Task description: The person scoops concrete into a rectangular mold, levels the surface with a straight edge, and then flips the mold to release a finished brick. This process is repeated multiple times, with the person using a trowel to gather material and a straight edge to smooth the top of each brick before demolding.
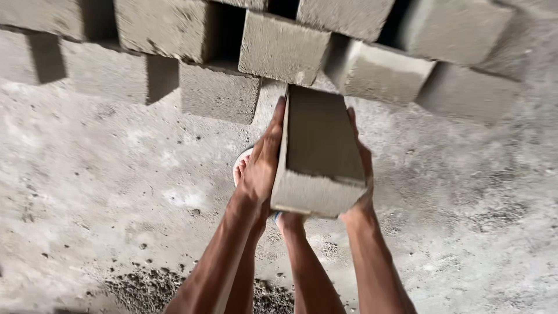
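block held between both palms

your left hand [263, 166] and right hand [361, 174] press flat on opposite sides of the grey concrete block [319, 154], clamped so it cannot slip; it hangs above the floor [104, 192], near the stacked blocks [279, 49].

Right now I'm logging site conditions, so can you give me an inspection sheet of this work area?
Surface: bare concrete floor, dusty and stained.
Job's things: one grey concrete block held off the floor, lengthwise away from the camera.
Clutter: loose gravel near the bottom edge.
Hands: left hand and right hand press flat on opposite sides of the block.
Cables: nothing seen.
Surroundings: rows of stacked blocks ahead; a sandalled foot beneath the block.
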